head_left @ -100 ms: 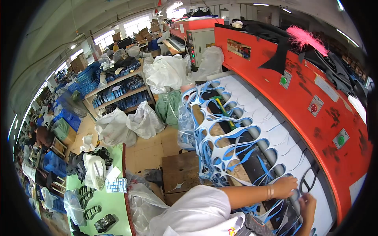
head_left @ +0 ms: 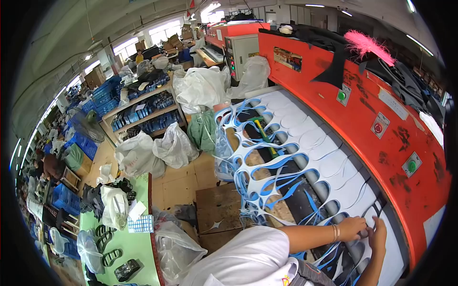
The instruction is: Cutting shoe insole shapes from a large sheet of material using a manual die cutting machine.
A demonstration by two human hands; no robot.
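My left hand [head_left: 351, 229], with bangles at the wrist, is closed at the edge of a white sheet [head_left: 329, 157] die-cut into rounded shapes. Close beside it on the right, my right hand [head_left: 378, 234] has its fingers bent in toward the left one. Whatever sits between the fingertips is too small to make out. Just beyond them a dark curved gap or strip [head_left: 373, 208] shows on the sheet. Blue-and-white scrap webbing [head_left: 260, 178] with cut-out holes hangs off the sheet's left side, over a dark roller bed. A yellow-and-green tool [head_left: 265, 136] lies among it.
A long red machine housing [head_left: 353, 114] with green and red buttons runs along the right. At left stands a green table [head_left: 143, 248] with sandals [head_left: 112, 257] and plastic bags. White sacks [head_left: 202, 88], a shelf of blue items [head_left: 143, 114] and a fan [head_left: 88, 125] stand farther back.
Both hands have come closer together, the right one moving up and toward the left. The dark loop by the fingers looks narrower. The cut sheet and webbing have shifted slightly left in view.
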